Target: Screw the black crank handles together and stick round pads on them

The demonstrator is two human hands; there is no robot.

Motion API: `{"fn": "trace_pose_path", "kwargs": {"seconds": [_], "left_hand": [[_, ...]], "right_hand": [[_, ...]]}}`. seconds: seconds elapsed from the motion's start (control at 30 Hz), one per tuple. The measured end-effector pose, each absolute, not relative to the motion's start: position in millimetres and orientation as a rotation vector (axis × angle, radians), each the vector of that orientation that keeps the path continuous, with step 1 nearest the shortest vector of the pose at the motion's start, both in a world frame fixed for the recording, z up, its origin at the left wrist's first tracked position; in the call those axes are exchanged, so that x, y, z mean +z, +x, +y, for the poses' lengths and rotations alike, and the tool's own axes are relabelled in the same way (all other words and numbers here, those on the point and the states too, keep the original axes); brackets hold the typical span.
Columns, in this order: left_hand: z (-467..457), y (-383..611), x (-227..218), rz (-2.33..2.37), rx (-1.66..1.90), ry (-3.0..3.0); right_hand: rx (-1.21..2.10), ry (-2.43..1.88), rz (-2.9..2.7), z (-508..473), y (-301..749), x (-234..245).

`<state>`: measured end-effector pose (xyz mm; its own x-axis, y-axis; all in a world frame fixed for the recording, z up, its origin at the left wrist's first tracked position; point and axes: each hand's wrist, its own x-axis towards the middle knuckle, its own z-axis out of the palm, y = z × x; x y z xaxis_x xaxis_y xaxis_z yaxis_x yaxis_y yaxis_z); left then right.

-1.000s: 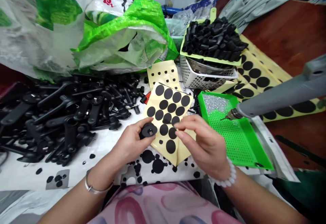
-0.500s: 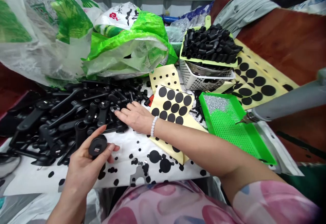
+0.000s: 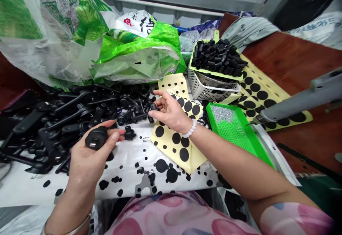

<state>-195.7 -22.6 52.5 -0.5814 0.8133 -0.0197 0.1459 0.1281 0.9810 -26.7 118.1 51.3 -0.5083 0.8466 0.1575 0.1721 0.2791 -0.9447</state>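
My left hand (image 3: 87, 160) is closed around a black knob-like plastic part (image 3: 96, 137) with a small metal piece at its end. My right hand (image 3: 172, 112), with a pale bead bracelet at the wrist, pinches a small black part (image 3: 153, 108) at the right end of the heap; its exact kind cannot be made out. A heap of black plastic arms (image 3: 66, 121) spreads left of and behind my hands. Just past my left fingertips lies a loose black piece (image 3: 129, 133). Beneath my right hand is a cream sheet of round black stickers (image 3: 196, 153).
A green tray (image 3: 240, 138) with small silvery pieces stands on the right, near a grey electric screwdriver (image 3: 294, 101). Black caps fill a yellow tray (image 3: 237, 75) on a white basket (image 3: 197, 87). Green-and-white bags (image 3: 139, 62) line the back. Black dots (image 3: 171, 175) litter the white sheet.
My right hand has moved right from the heap's middle, its fingers now curled on a small black part. The part in my left hand has tilted. The view has shifted slightly.
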Motion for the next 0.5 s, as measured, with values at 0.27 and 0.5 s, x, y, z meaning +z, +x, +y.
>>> {"fn": "trace_pose_path", "kwargs": {"seconds": [0.27,0.5], "left_hand": [[0.7,-191.4,42.4,1.749,1.088,1.706],[4.1,-182.3,41.6,1.541,1.283,1.165]], "right_hand": [[1.759,-1.036,-1.749,94.0,-31.0,71.6],[1.257,-0.890,-1.629,93.6,-16.4,76.8]]}}
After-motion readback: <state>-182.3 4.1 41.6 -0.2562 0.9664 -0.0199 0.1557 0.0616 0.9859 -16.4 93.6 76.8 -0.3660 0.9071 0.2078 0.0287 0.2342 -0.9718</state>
